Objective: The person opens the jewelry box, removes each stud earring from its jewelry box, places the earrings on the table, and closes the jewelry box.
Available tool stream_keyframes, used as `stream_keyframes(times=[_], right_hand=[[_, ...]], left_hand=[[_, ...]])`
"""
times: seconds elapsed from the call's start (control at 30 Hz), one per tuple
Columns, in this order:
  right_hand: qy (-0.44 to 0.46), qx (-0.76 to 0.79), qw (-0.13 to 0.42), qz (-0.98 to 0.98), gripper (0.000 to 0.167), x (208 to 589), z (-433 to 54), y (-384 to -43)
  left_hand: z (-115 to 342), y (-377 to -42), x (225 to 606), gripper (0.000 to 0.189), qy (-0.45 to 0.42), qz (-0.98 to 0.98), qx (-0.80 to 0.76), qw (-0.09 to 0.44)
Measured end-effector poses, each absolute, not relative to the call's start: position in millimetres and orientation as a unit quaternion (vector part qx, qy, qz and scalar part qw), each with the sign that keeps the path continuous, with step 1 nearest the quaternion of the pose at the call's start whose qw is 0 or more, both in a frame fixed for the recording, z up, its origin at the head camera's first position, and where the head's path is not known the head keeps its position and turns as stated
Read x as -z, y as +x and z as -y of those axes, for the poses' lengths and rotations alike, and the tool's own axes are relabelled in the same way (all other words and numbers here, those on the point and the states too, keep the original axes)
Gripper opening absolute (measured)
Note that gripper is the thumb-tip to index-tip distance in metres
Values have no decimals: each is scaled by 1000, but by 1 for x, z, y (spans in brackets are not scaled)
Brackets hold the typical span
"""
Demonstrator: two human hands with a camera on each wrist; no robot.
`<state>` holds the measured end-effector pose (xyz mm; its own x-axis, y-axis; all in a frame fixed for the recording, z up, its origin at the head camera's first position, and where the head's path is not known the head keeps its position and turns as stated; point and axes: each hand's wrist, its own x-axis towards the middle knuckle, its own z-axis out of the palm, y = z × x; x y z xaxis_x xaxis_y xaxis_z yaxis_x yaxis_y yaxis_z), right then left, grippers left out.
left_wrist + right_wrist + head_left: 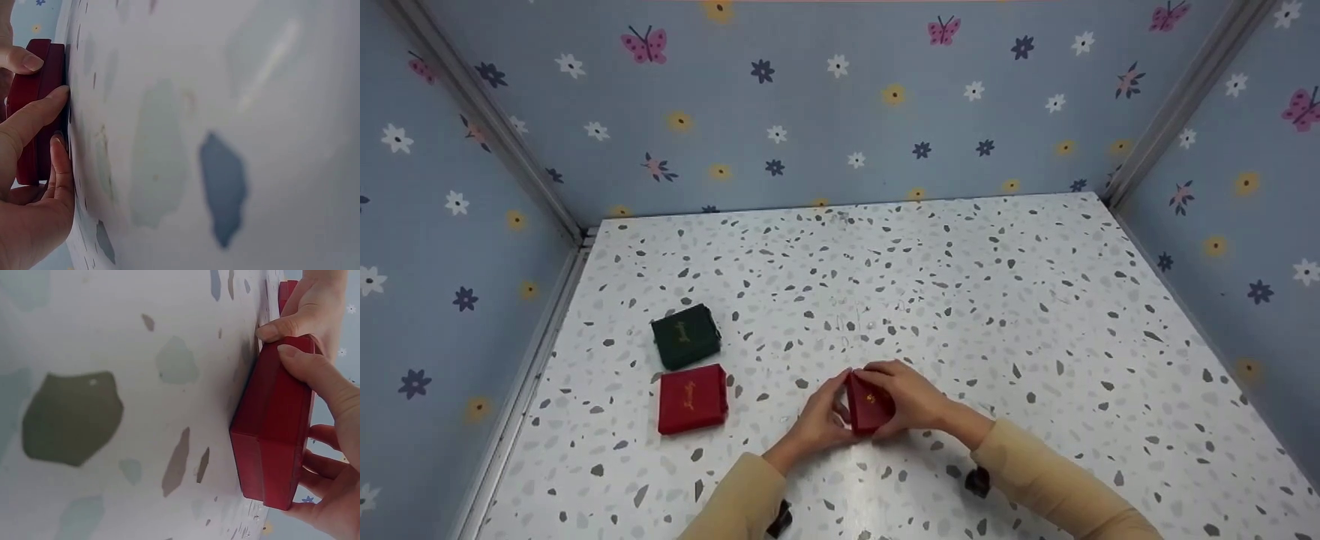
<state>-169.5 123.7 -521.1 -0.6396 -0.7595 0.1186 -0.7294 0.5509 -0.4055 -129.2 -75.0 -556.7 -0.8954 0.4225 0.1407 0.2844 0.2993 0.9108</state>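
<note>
Both hands are on a small dark red box [871, 409] with gold marking on top, flat on the speckled table. My left hand [819, 422] grips its left side, thumb near the front edge and fingers toward the back. Across the right side lies my right hand [913, 397], fingers at the far edge and thumb at the near edge. The left wrist view shows the box [52, 56] with a seam along its side. In the right wrist view the red box [270, 410] looks closed, thumbs of both hands close together on one end.
To the left lie a dark green box [687, 337] and, nearer, another red box [691, 399], both with gold lettering. Patterned blue panels [810, 105] wall the table [997, 300] at the back and sides. Dark wrist pieces [978, 481] show below the sleeves.
</note>
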Motion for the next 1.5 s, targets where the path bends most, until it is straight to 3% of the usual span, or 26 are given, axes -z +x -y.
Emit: stream_keyframes(times=[0.37,0.87,1.23,1.5], right_hand=[[-426,196,33,-883,91,516,-123,-170],[-443,249,-41,-860,88,531,-130,-167],[-417,288,24,-861,92,520,-138,-169],[-395,299,35,-868,92,514,-150,-169]], left_hand=[[74,-131,557,93,215,-806,-547,66],[74,-129,555,91,215,-793,-567,59],[73,-119,520,81,200,-776,-591,87],[73,-126,540,84,192,-778,-590,95]])
